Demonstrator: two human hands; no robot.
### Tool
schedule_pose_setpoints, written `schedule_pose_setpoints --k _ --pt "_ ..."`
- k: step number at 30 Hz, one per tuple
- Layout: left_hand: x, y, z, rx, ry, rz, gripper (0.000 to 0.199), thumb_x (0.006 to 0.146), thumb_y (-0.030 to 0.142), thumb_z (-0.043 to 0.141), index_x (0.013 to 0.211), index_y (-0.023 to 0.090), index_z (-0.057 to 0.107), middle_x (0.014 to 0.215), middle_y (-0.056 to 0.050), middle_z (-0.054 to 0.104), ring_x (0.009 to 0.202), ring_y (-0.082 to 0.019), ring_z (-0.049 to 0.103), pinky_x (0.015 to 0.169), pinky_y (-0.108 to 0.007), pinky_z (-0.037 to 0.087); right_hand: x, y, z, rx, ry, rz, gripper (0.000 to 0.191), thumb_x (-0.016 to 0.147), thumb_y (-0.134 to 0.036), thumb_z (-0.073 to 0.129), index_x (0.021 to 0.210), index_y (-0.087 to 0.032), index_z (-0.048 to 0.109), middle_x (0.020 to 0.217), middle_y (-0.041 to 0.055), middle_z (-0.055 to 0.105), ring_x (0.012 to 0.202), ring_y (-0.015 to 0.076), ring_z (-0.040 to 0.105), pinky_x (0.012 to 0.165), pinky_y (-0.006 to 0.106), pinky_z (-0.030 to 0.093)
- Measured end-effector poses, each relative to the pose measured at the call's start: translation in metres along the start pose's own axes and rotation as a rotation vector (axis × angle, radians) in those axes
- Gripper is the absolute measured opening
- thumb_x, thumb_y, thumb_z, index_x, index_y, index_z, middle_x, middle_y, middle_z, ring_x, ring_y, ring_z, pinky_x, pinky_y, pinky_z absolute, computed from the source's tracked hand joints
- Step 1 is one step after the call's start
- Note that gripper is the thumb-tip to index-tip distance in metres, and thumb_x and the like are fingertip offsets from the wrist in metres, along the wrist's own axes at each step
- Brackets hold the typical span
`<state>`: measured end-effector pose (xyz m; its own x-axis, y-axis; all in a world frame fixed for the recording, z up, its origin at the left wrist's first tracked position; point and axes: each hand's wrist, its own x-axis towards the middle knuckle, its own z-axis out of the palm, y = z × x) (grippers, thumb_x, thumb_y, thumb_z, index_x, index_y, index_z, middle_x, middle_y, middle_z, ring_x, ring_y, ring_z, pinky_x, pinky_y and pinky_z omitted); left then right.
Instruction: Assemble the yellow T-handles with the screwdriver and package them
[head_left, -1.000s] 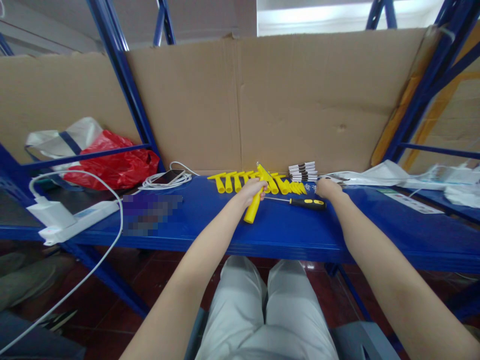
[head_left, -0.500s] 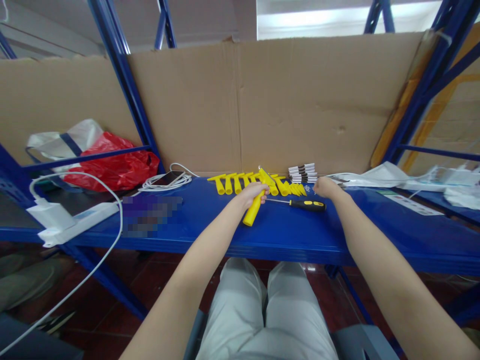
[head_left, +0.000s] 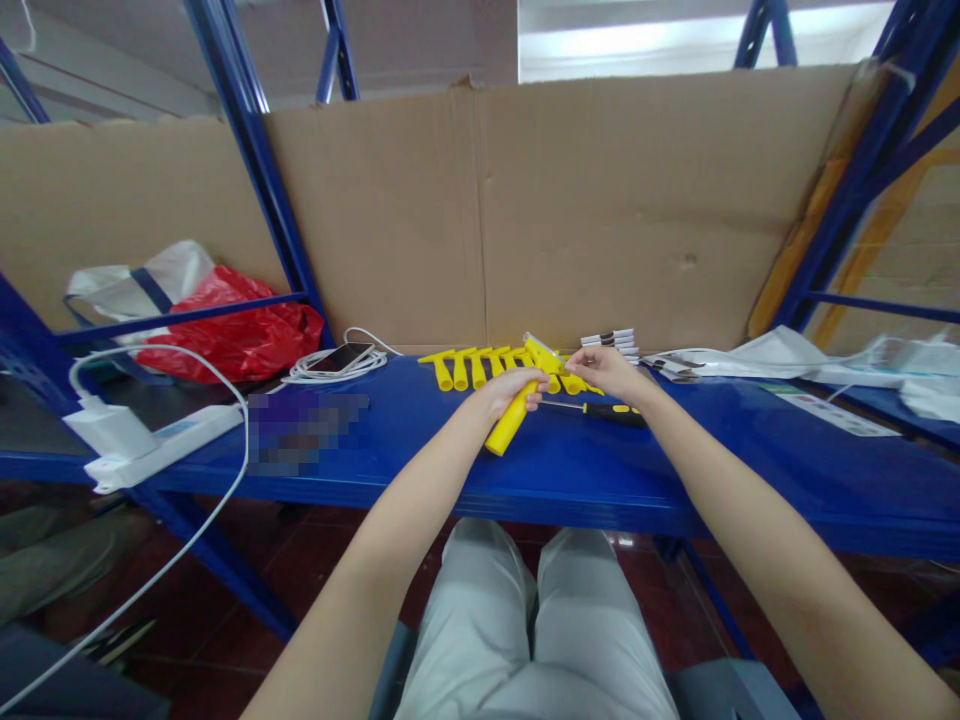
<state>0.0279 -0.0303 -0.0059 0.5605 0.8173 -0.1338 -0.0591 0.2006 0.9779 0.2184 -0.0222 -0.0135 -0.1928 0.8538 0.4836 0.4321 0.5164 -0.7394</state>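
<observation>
1 yellow tool [head_left: 508, 428] slants over the blue surface [head_left: 427, 440], round-ended, its head pale-edged; the left hand [head_left: 512, 390]'s grip is clamped on its handle. The right hand [head_left: 606, 370] is at its head, grip unclear. Behind lie at least 4 yellow pieces [head_left: 461, 371]; nearby, 1 screwdriver [head_left: 611, 413].

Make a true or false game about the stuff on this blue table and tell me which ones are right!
1. The left hand holds a yellow tool. True.
2. The screwdriver has a pink handle. False: its handle is black and yellow.
3. The red bag is left of the phone. True.
4. The right hand is touching the phone. False: it is by the yellow tool's top end.
5. Cardboard stands behind the table. True.
</observation>
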Motion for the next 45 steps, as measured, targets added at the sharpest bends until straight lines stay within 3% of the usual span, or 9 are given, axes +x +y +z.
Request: schedule_pose_setpoints --k 6,14,24,30,33,39,45 --pt "0.0000 -0.0004 0.0008 0.010 -0.042 0.017 0.019 0.085 0.006 0.041 0.072 0.019 0.040 0.051 0.007 0.043 0.032 -0.003 0.031 0.032 -0.014 0.022 0.0010 0.0027 -0.0002 -0.004 0.009 -0.040 0.038 0.062 -0.055 0.073 0.067 -0.019 0.060 0.062 0.0006 0.058 0.056 0.0112 0.047 0.053 0.026 0.040" --pt "-0.0017 -0.0006 0.0020 0.020 -0.044 0.036 0.018 0.085 0.005 0.043 0.073 0.019 0.041 0.050 0.007 0.044 0.033 -0.002 0.031 0.033 -0.015 0.024 0.0013 0.0040 -0.0005 -0.018 0.014 -0.030 0.028 0.067 -0.045 0.071 0.067 -0.019 0.061 0.060 -0.0005 0.056 0.055 0.0111 0.046 0.054 0.027 0.040" --pt "0.0002 -0.0025 0.0029 0.044 -0.043 0.042 0.019 0.086 0.006 0.043 0.071 0.018 0.043 0.049 0.007 0.044 0.030 -0.002 0.033 0.032 -0.014 0.025 0.0023 0.0053 0.0016 -0.064 0.020 0.009 0.027 0.065 -0.043 0.073 0.066 -0.020 0.059 0.060 -0.0007 0.056 0.056 0.0122 0.047 0.052 0.026 0.038" --pt "-0.0002 -0.0036 0.0028 0.029 -0.037 0.059 0.018 0.085 0.006 0.044 0.072 0.018 0.043 0.050 0.007 0.046 0.032 -0.003 0.034 0.033 -0.013 0.025 0.0037 0.0088 0.0031 -0.044 0.034 0.033 0.020 0.066 -0.035 0.072 0.068 -0.020 0.057 0.063 -0.0012 0.056 0.058 0.0120 0.048 0.053 0.026 0.039" --pt "0.0001 -0.0041 0.0023 0.036 -0.030 0.071 0.018 0.084 0.006 0.046 0.072 0.019 0.042 0.050 0.007 0.045 0.033 -0.003 0.035 0.034 -0.014 0.028 0.0045 0.0095 0.0045 0.014 0.080 0.085 0.026 0.063 -0.031 0.076 0.071 -0.021 0.053 0.065 -0.0029 0.054 0.058 0.0114 0.048 0.055 0.026 0.041" --pt "-0.0010 -0.0029 0.0035 0.045 -0.024 0.091 0.019 0.084 0.004 0.045 0.072 0.019 0.042 0.050 0.007 0.045 0.032 -0.003 0.034 0.033 -0.015 0.026 0.0044 0.0065 0.0048 0.040 0.156 0.163 0.036 0.059 -0.026 0.080 0.081 -0.021 0.052 0.076 -0.0020 0.057 0.067 0.0128 0.053 0.066 0.029 0.048" --pt "-0.0020 -0.0022 0.0038 0.033 -0.047 0.112 0.017 0.084 0.004 0.045 0.074 0.019 0.042 0.050 0.008 0.045 0.031 -0.003 0.033 0.033 -0.015 0.024 0.0042 0.0065 0.0027 0.010 0.197 0.145 0.038 0.061 -0.029 0.081 0.090 -0.020 0.059 0.103 0.0059 0.064 0.099 0.0209 0.059 0.096 0.042 0.046"
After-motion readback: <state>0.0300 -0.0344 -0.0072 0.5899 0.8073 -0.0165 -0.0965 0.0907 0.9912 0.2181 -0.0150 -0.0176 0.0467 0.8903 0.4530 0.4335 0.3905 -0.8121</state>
